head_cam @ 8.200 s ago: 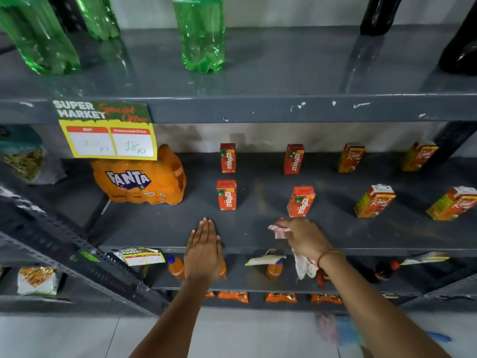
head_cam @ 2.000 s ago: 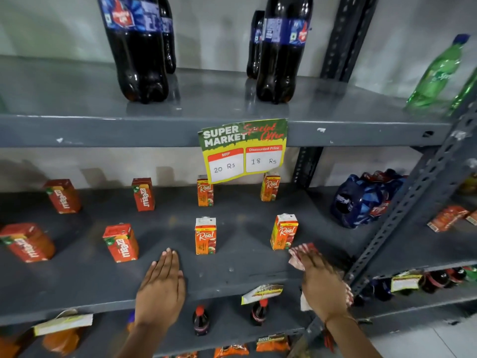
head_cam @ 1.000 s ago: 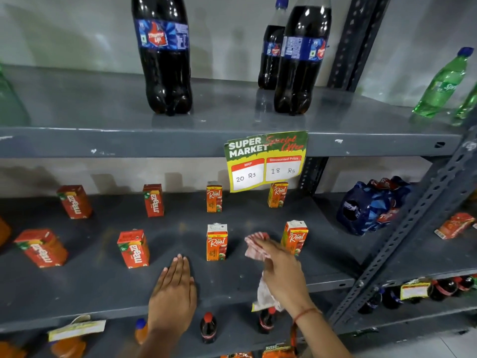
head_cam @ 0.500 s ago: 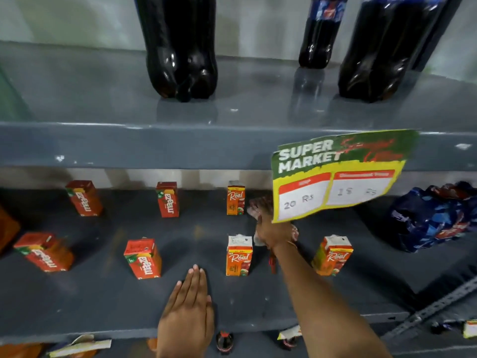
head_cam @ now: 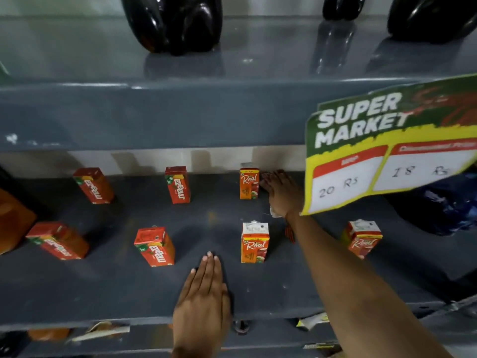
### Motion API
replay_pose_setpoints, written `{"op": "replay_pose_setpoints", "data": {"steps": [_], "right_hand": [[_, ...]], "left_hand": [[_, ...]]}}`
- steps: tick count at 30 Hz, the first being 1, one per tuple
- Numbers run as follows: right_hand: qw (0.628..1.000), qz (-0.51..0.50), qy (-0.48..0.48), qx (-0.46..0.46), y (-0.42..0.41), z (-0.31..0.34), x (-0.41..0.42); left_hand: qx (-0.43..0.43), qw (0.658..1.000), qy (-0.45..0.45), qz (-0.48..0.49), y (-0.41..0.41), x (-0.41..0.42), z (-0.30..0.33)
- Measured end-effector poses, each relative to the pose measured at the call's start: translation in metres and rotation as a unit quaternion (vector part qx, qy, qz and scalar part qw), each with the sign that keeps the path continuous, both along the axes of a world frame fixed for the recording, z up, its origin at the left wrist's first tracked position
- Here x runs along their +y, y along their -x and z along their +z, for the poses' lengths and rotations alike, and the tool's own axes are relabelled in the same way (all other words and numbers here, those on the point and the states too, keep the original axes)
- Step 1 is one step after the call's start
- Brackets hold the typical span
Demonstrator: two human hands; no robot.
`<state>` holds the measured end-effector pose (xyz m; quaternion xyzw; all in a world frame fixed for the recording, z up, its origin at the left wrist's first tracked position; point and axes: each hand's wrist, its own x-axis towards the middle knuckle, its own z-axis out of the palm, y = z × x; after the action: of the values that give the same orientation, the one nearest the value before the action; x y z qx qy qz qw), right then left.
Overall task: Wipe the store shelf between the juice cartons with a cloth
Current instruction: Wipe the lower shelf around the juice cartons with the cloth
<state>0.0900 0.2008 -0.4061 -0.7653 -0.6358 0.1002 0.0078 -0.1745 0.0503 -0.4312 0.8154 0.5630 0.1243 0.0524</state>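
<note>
The grey shelf (head_cam: pixel 116 285) carries small juice cartons in two rows. My right hand (head_cam: pixel 282 193) reaches to the back of the shelf, just right of the rear Real carton (head_cam: pixel 249 184). It presses the cloth (head_cam: pixel 274 214) flat; only a white corner shows under the wrist. My left hand (head_cam: pixel 204 298) lies flat, fingers together, on the shelf's front edge, between the front Maaza carton (head_cam: pixel 154 246) and the front Real carton (head_cam: pixel 255 242). Another Real carton (head_cam: pixel 362 237) stands right of my forearm.
More Maaza cartons stand at the rear (head_cam: pixel 178 184), rear left (head_cam: pixel 93 186) and front left (head_cam: pixel 58 240). A Super Market price sign (head_cam: pixel 387 146) hangs from the upper shelf (head_cam: pixel 154 115), hiding the area right of my hand. Dark bottles (head_cam: pixel 173 21) stand above. A blue pack (head_cam: pixel 438 205) lies far right.
My right hand has pushed the cloth from the shelf's front, between the two Real cartons, to the back wall. The camera has moved closer. My left hand stays planted.
</note>
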Motion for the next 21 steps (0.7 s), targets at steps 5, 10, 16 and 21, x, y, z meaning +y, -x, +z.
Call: {"op": "replay_pose_setpoints", "data": {"steps": [5, 10, 16, 21], "right_hand": [[0.994, -0.047, -0.098, 0.007, 0.015, 0.004, -0.034], [0.994, 0.000, -0.101, 0.038, 0.019, -0.008, -0.076], [0.988, -0.027, -0.143, 0.051, 0.032, -0.018, -0.126], [0.989, -0.019, -0.134, 0.052, 0.041, -0.017, -0.159]], "left_hand": [[0.005, 1.000, 0.006, 0.000, 0.000, -0.002, 0.002], [0.003, 1.000, 0.006, -0.005, 0.000, -0.005, 0.004], [0.011, 1.000, -0.017, 0.002, 0.001, -0.008, 0.004], [0.003, 1.000, -0.021, 0.009, 0.000, -0.010, 0.006]]}}
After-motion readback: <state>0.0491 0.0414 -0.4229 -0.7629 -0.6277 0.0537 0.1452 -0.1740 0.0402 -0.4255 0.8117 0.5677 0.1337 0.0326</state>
